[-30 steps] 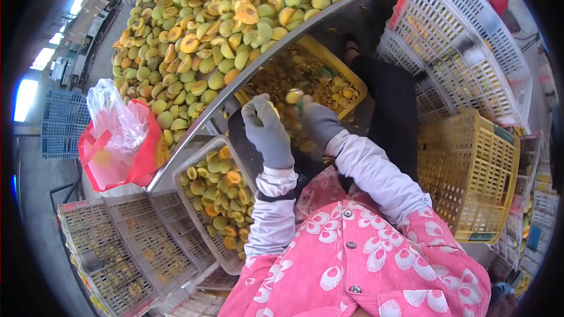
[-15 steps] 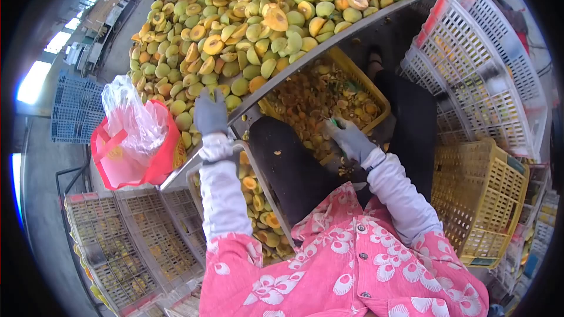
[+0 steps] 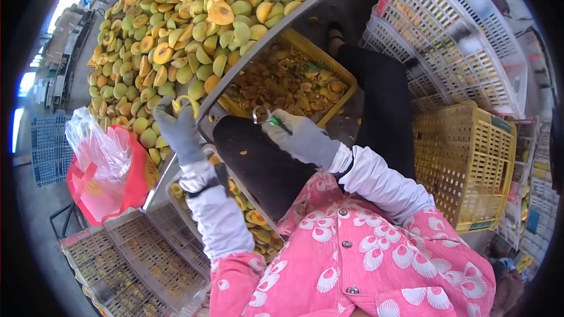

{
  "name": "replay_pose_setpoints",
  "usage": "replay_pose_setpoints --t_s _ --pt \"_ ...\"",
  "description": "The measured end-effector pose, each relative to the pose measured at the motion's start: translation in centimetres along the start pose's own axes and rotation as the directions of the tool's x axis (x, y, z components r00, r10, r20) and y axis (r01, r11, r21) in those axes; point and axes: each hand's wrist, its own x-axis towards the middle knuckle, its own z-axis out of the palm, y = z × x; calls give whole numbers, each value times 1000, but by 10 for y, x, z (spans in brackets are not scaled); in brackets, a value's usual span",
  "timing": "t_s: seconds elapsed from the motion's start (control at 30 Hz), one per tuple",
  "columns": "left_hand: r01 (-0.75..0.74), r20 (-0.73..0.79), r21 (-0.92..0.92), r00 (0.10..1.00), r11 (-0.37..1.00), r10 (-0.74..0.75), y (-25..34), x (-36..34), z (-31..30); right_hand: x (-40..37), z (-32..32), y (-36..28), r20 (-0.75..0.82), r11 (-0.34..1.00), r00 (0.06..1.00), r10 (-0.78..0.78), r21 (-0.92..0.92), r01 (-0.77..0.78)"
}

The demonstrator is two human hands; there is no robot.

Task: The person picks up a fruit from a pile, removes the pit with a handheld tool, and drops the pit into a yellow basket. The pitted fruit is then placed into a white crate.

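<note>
My left hand [image 3: 178, 132], in a grey glove, holds a cut fruit half [image 3: 187, 104] between thumb and fingers at the near edge of the big fruit pile [image 3: 170, 41]. To its right, my right hand [image 3: 302, 140], gloved too, is closed round the green handle of a small tool [image 3: 262, 115] with a metal ring at its end. The ring is above my thigh, apart from the fruit. Beyond the right hand, a yellow crate [image 3: 346, 95] on the floor holds brownish scraps and pits.
A red bag [image 3: 132, 170] with clear plastic stands left of my left hand. A crate of fruit halves [image 3: 255, 217] sits below, beside my leg. White crates [image 3: 452, 29] and a yellow crate [image 3: 464, 164] stand at the right. A metal table edge [image 3: 276, 29] crosses the middle.
My left hand now has a fruit half in its fingers. My right hand has come nearer to the left one, and the tool's ring now shows. The whole view has shifted.
</note>
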Motion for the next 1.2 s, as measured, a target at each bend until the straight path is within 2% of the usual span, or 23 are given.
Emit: replay_pose_setpoints --t_s 0.03,0.07,0.1,0.13,0.2,0.23,0.3,0.4,0.47,0.6,0.67,0.83,1.0,1.03,1.1,1.13,1.2 --pt "85 141 -217 988 972 -55 19 -24 4 -4 5 -4 5 1000 1000 -2 -12 2" --pt "188 285 -409 956 893 -70 34 -45 6 -8 11 -7 -13 990 990 -141 -14 141" --pt "121 346 -316 938 941 -4 31 -63 7 -11 15 -10 -30 960 960 -279 -16 278" --pt "45 415 -224 908 974 54 28 -79 10 -16 17 -12 -24 958 958 -286 -18 285" --pt "170 394 -385 919 907 -5 79 -102 20 -25 17 -13 -110 904 900 -423 -122 410" --pt "266 392 -385 914 884 -104 95 -108 22 -29 17 -10 -109 902 898 -426 -127 413" --pt "240 367 -411 927 879 -81 108 -115 23 -34 18 -6 -175 875 863 -474 -208 438" --pt "259 354 -503 932 825 -78 126 -121 23 -42 18 -5 -178 881 865 -470 -148 449" --pt "354 304 -594 930 723 -205 138 -127 25 -44 20 -4 -188 870 850 -492 -125 476" --pt "259 267 -538 955 802 -129 143 -131 20 -51 23 -4 -218 815 791 -572 -43 578" --pt "132 201 -540 979 831 -25 143 -135 21 -53 28 -3 -224 829 806 -548 -19 559" --pt "127 200 -558 980 820 -15 151 -137 16 -57 28 -4 -202 838 823 -531 20 546" --pt "151 236 -567 972 810 -17 148 -137 13 -56 30 -1 -182 767 768 -614 92 635" --pt "159 259 -553 966 818 -14 150 -137 11 -58 29 -1 -180 763 766 -617 99 638" --pt "134 258 -539 966 832 11 151 -138 11 -63 25 -2 -51 837 868 -493 243 490" --pt "131 256 -534 967 835 12 150 -136 9 -66 22 -5 -47 835 867 -495 248 491" --pt "188 368 -440 930 878 -14 150 -133 7 -72 16 -10 154 935 967 -204 322 147"
